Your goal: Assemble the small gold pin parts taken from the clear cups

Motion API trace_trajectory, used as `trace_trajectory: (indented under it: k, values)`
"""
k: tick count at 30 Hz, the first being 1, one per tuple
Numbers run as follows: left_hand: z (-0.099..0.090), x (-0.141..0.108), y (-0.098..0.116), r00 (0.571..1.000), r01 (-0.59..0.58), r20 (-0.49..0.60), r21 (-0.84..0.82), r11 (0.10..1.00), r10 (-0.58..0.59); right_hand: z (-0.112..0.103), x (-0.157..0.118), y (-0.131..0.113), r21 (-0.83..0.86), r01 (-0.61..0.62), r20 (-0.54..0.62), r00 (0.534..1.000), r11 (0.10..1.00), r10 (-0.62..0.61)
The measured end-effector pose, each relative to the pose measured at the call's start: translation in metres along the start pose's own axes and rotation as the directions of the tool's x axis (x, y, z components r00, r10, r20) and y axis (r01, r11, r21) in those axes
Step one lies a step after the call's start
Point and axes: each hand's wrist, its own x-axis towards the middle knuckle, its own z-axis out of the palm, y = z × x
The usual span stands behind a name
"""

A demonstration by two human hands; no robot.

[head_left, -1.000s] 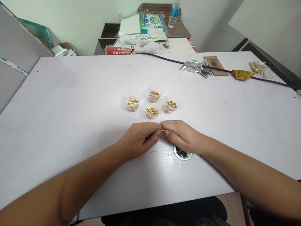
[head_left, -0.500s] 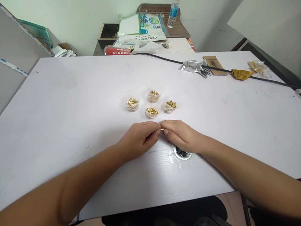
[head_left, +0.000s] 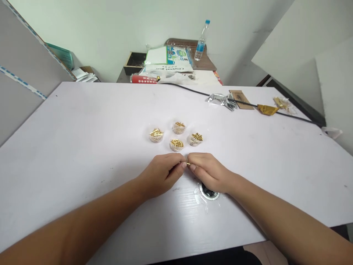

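Observation:
My left hand (head_left: pixel 162 173) and my right hand (head_left: pixel 211 171) meet fingertip to fingertip above the table. A thin gold-coloured metal pin (head_left: pixel 188 163) shows in the small gap between them, pinched from both sides; its ends are hidden by the fingers. Just beyond the hands stand several small clear cups of gold metal parts. The left cup (head_left: pixel 156 135) holds long pins, while the back cup (head_left: pixel 179 128), the right cup (head_left: pixel 195 139) and the front cup (head_left: pixel 177 145) hold shorter pieces.
A round cable hole (head_left: pixel 209 193) ringed with clear tape lies under my right hand. Along the table's far edge runs a black cable (head_left: pixel 190 90), near silver packets (head_left: pixel 220 99), brown cardboard (head_left: pixel 241 99) and a gold foil packet (head_left: pixel 267 109). A water bottle (head_left: pixel 200 46) stands beyond.
The camera view has tilted upward, so everything sits lower in the picture. Both hands keep their pinch at the pin, with little visible movement relative to the cups.

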Motion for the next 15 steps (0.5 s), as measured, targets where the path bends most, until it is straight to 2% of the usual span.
trace_trajectory:
  k: [6, 10, 12, 15]
  values:
    - [-0.001, -0.002, -0.003, 1.000, 0.008, -0.016, -0.106, 0.994, -0.010, -0.012, 0.002, -0.007, -0.177, 0.112, -0.145, 0.980, 0.978, -0.138]
    - [-0.001, -0.003, -0.004, 0.999, -0.023, 0.035, -0.105, 0.994, 0.027, -0.031, 0.013, -0.019, -0.317, 0.099, -0.265, 0.946, 0.943, -0.189]
    - [-0.001, -0.004, -0.005, 0.995, -0.057, 0.073, -0.094, 0.994, 0.064, -0.038, 0.024, -0.024, -0.424, 0.088, -0.252, 0.945, 0.902, -0.210]
    - [0.000, -0.006, -0.005, 0.988, -0.096, 0.117, -0.064, 0.993, 0.103, -0.042, 0.046, -0.028, -0.608, 0.059, -0.141, 0.973, 0.792, -0.181]
